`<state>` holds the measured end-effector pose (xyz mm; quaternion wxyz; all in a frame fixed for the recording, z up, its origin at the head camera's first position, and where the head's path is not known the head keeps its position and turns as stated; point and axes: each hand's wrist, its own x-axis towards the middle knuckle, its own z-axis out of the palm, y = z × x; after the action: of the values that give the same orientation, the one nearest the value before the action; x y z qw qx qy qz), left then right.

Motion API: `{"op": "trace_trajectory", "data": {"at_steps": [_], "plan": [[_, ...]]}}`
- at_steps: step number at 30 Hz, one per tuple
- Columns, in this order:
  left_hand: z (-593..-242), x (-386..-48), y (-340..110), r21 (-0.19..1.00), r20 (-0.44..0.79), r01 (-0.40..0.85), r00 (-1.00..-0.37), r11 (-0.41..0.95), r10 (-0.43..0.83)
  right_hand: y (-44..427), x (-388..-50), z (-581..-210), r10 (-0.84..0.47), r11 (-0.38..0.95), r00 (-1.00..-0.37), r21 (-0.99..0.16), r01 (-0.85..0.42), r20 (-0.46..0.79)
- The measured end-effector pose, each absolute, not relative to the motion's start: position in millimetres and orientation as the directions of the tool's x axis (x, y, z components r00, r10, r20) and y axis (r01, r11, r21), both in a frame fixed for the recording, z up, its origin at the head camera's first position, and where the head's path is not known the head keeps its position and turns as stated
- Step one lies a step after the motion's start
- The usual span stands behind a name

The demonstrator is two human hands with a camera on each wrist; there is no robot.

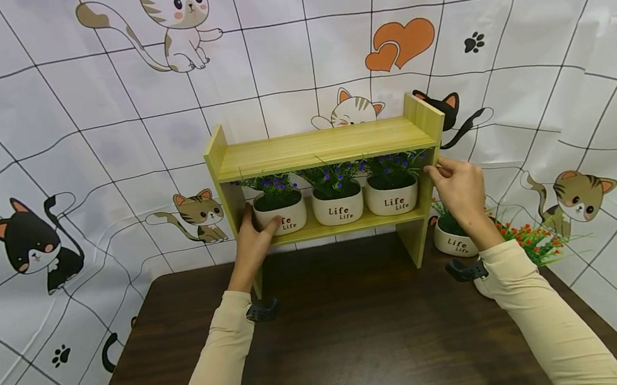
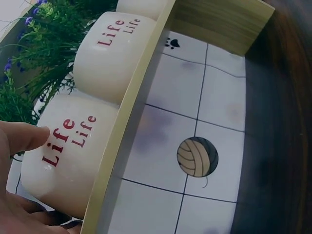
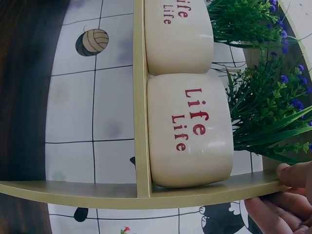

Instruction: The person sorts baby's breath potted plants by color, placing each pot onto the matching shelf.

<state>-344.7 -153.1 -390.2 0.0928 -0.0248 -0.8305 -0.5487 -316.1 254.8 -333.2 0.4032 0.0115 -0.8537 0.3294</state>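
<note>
Head cam: left hand (image 1: 254, 243) pinches leftmost flowerpot (image 1: 291, 210), right hand (image 1: 459, 191) clamps wooden shelf (image 1: 326, 145); brace it steady near bench (image 1: 354, 340)'s back edge.

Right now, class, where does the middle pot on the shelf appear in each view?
Head: middle pot, near the picture's centre.
Left wrist: middle pot, upper left.
Right wrist: middle pot, at the top, cut off by the edge.
Shared landmark: the shelf board under the pots.

Stands upright, probably on the table (image 1: 354, 340), as a pale wooden shelf (image 1: 326, 143); bears on its lower board (image 3: 140, 97) three white "Life" pots (image 1: 339, 214), purple-flowered.
</note>
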Motion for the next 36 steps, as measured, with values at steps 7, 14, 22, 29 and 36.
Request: {"op": "trace_trajectory", "data": {"at_steps": [7,14,22,29,36], "plan": [[-382.1,-331.3,-153.2,0.884,0.209,0.162,-0.976,0.438,-0.060,255.1,-315.7,-332.2,0.240,0.782,-0.670,-0.549,-0.296,0.703],[-376.1,-307.6,-156.3,0.843,0.384,0.302,-0.917,0.445,-0.105,255.9,-314.3,-331.8,0.259,0.774,-0.683,-0.570,-0.276,0.683],[-365.5,-298.6,-169.1,0.757,0.639,0.480,-0.685,0.443,-0.350,254.1,-314.2,-331.6,0.257,0.774,-0.677,-0.566,-0.283,0.690],[-362.1,-308.0,-181.9,0.818,0.565,0.410,-0.709,0.404,-0.422,253.4,-313.6,-331.5,0.246,0.771,-0.662,-0.557,-0.308,0.708],[-371.8,-317.4,-188.0,0.840,0.501,0.365,-0.806,0.401,-0.316,254.7,-314.8,-332.7,0.242,0.780,-0.659,-0.547,-0.304,0.712]]}}
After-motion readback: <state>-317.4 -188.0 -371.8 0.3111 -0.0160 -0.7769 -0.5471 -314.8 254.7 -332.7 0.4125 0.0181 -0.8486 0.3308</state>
